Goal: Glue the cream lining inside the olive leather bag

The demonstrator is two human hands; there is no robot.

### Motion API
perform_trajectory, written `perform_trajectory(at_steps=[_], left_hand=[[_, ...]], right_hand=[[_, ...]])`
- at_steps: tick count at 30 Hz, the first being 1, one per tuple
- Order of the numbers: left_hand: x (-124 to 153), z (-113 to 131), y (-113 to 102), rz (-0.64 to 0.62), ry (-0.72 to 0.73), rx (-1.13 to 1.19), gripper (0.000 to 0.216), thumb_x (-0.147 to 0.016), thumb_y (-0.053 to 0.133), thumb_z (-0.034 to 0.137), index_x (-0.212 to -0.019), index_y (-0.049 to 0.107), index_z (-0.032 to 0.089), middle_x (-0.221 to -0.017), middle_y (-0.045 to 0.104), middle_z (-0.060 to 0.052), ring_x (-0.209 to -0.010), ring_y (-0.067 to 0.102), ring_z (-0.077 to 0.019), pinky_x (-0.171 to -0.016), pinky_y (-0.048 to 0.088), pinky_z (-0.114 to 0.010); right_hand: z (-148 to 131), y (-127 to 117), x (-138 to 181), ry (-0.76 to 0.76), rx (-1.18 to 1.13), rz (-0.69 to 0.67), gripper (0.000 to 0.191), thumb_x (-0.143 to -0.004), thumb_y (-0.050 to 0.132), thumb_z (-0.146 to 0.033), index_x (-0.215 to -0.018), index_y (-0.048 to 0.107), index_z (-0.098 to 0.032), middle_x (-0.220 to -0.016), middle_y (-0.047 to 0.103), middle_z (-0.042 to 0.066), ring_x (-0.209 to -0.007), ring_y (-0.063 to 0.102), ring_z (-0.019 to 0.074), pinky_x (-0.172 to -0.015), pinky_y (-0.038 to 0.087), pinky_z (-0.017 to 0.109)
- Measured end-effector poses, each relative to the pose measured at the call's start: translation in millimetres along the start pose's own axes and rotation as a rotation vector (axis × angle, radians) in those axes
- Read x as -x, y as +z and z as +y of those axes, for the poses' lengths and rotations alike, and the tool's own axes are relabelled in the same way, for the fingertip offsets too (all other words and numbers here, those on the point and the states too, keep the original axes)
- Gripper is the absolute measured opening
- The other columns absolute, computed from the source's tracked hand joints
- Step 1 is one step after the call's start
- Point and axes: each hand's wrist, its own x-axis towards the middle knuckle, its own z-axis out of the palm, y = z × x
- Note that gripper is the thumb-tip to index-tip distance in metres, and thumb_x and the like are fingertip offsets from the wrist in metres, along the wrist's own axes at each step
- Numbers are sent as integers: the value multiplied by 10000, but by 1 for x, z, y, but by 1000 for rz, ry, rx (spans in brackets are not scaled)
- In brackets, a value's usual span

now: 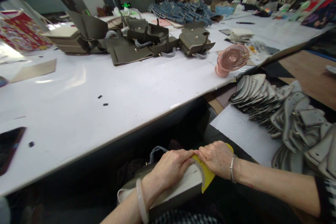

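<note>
Low in the view, below the table edge, my left hand (170, 168) is closed over the top of an olive-grey leather bag piece (173, 190) with a pale inner face that rests on my lap. My right hand (216, 157) is closed on a flat yellow tool (207, 178), pressed against the piece's upper edge right beside the left fingers. A wrapped grey handle loop (156, 151) sticks up behind the left hand.
A white table (105, 112) spans the view, with olive bags (195, 40), a pink fan (231, 59) and a dark phone (9, 147) at its left edge. Several grey leather cut pieces (283, 112) are stacked at right. Another person sits far back.
</note>
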Motion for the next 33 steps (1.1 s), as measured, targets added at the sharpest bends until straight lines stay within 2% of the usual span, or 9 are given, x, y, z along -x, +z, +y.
perform_trajectory(at_steps=[6,10,12,14,16,19,24,27,33], left_hand=[[1,3,-8,-63,-6,143,416,-987,380,439,-1252,651,268,-1196,709,-21,-1057,652,-204,-969,454,-280],[-1,2,-19,-109,-129,316,458,-966,397,447,-1220,681,194,-1251,684,-39,-1132,619,-237,-1022,433,-325],[-4,2,-24,-119,-177,364,440,-940,428,412,-1190,699,173,-1201,708,-39,-1090,638,-232,-979,466,-325],[-7,3,-27,-120,-214,379,410,-881,503,372,-1161,715,162,-1139,732,-36,-1034,658,-224,-932,490,-314],[-10,7,-28,-117,-249,365,383,-805,569,331,-1103,744,167,-1056,754,-28,-969,668,-222,-874,505,-300],[-15,13,-26,-106,-279,298,328,-730,592,287,-969,785,172,-875,762,-14,-813,654,-207,-726,505,-273],[-19,12,-22,-81,-279,170,335,-754,541,318,-933,796,196,-736,715,-15,-720,629,-202,-633,462,-274],[-21,10,-20,-66,-273,99,352,-788,510,339,-973,791,235,-764,720,-23,-750,649,-224,-679,477,-307],[-32,16,-17,-104,-287,14,350,-805,593,363,-1103,755,272,-1026,749,-72,-946,680,-326,-799,516,-399]], right_hand=[[-23,0,15,117,-38,26,589,-1047,169,-409,-773,637,-179,-686,701,101,-608,655,227,-541,201,317],[-23,6,31,147,-140,42,634,-1044,120,-440,-730,608,-185,-665,680,68,-591,617,176,-548,252,300],[-13,9,39,245,-499,27,680,-1008,124,-584,-644,539,-186,-566,581,33,-523,524,142,-527,269,282],[-3,10,44,386,-1073,-7,705,-915,160,-761,-683,509,-195,-509,421,-22,-451,361,110,-474,242,260],[3,8,45,444,-1565,-58,725,-825,231,-864,-869,534,-207,-561,353,-59,-450,267,89,-450,216,232],[0,8,36,346,-1877,-125,775,-734,413,-901,-1141,488,-244,-682,404,-61,-510,325,78,-494,284,209],[-14,23,6,411,-1566,-58,662,-735,676,-699,-1140,542,-193,-718,504,-32,-571,441,105,-516,354,224],[-12,28,-3,326,-1361,-9,564,-787,625,-668,-1048,597,-169,-967,657,78,-908,605,242,-785,502,318],[-7,26,-6,332,-1137,-22,632,-769,551,-707,-1143,598,-199,-1212,658,138,-1244,546,342,-1084,436,397]])
